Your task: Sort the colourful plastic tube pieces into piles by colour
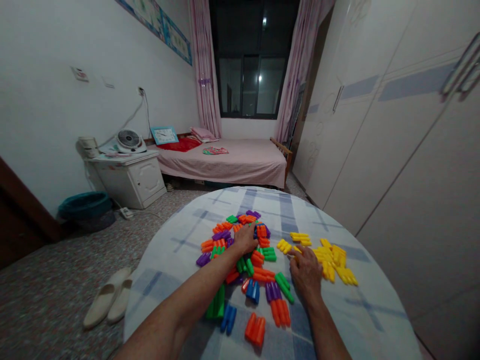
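Observation:
My left hand [246, 239] is over a heap of ridged plastic building blocks in orange, green, purple and blue. Its fingers bend down among the pieces, and their tips are hidden, so I cannot see whether they grip one. My right hand [306, 270] rests palm down, fingers slightly bent and apart, at the left side of a yellow block group [330, 257]. Its fingertips touch or nearly touch a small yellow block [284, 246]. Nearer to me lie an orange block [255, 329], a blue block [228, 319] and a joined purple and orange piece [278, 304].
The round table wears a checked cloth [168, 295]. Beyond it stand a pink-covered bed [240, 162] and a white cabinet [148, 180] with a fan [129, 140]. A wardrobe [375, 150] lines the right side. Slippers [103, 302] and a bin [86, 212] are on the left floor.

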`<state>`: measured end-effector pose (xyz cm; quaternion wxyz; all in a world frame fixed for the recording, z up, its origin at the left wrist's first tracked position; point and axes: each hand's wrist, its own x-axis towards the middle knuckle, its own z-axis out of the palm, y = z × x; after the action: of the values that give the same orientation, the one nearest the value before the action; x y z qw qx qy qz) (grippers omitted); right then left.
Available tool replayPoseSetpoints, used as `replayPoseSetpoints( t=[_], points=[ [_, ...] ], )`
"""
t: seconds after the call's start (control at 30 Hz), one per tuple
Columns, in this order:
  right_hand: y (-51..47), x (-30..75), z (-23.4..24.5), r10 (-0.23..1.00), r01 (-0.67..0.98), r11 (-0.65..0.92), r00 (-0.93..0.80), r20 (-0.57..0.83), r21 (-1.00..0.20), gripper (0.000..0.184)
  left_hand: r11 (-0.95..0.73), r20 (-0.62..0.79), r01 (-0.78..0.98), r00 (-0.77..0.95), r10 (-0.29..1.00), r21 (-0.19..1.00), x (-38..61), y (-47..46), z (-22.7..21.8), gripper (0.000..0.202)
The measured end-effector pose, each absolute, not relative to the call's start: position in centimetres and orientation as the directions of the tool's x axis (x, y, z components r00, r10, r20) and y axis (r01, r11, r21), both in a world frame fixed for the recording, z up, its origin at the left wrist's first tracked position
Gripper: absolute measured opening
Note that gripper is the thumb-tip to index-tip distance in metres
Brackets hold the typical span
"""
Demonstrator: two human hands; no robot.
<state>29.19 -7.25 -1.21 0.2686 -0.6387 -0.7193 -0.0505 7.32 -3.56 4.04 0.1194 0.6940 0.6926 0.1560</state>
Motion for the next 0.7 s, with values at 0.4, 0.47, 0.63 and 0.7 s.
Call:
replayPoseSetpoints(
  t=[0.4,0.47,0.63,0.7],
  points=[
    [-7.5,29.1,-0.9,0.888,0.944,0.184,-0.04,0.457,-0.274,0.03,0.054,0.019,0.814,-0.08,0.997,0.579,6.4,-2.4,3.0,0.031],
    [-7.4,29.2,-0.9,0.887,0.943,0.192,-0.048,0.459,-0.272,0.03,0.038,0.025,0.79,-0.068,0.997,0.612,6.3,-2.6,3.0,0.033],
    [-7.3,29.3,-0.9,0.888,0.945,0.195,-0.056,0.457,-0.263,0.029,-0.029,0.101,0.71,-0.059,0.993,0.704,6.5,-2.7,3.8,0.023],
    [-7.4,29.3,-0.8,0.885,0.946,0.2,-0.063,0.461,-0.256,0.029,-0.047,0.14,0.673,-0.085,0.986,0.738,6.0,-2.8,4.8,0.024]
  ],
)
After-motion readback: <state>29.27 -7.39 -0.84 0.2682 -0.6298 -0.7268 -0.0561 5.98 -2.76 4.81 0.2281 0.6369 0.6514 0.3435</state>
